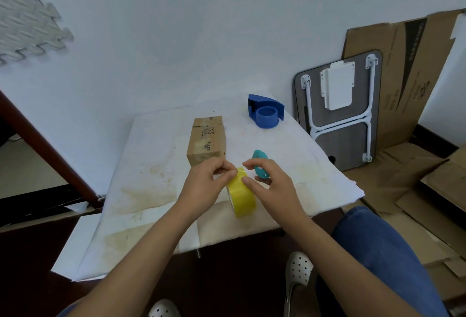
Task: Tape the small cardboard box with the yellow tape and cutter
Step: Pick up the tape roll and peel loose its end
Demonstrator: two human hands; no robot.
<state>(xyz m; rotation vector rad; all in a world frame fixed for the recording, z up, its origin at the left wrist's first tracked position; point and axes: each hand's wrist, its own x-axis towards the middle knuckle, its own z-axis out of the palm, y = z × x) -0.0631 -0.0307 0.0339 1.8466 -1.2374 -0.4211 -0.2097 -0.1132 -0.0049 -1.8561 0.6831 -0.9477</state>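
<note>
1. Your left hand point(205, 183) has thumb and forefinger pinched at the top edge of the yellow tape point(241, 194), seemingly on the loose end; the pinch looks closed, though the end itself is too small to confirm.
2. Your right hand point(271, 186) steadies the roll: thumb pressed on its outer face, other fingers half curled and apart, not wrapped around it. The roll stands on edge on the white-covered surface point(156, 165), near its front edge.
3. The teal cutter point(260, 164) lies just behind your right fingers, partly hidden; whether they touch it cannot be told.
4. The small cardboard box point(207, 139) lies just behind your left hand. Its top carries old tape patches; no yellow tape on it yet.
5. A blue tape dispenser point(266, 112) sits well behind, near the surface's far corner.
6. Step in hand, as judged: freeing the tape end.
7. To do it well, keep the right thumb firm so the roll does not tip, and peel slowly and straight so the strip does not split or fold onto itself.
8. Pull enough to span the box seam before you reach for the cutter.
</note>
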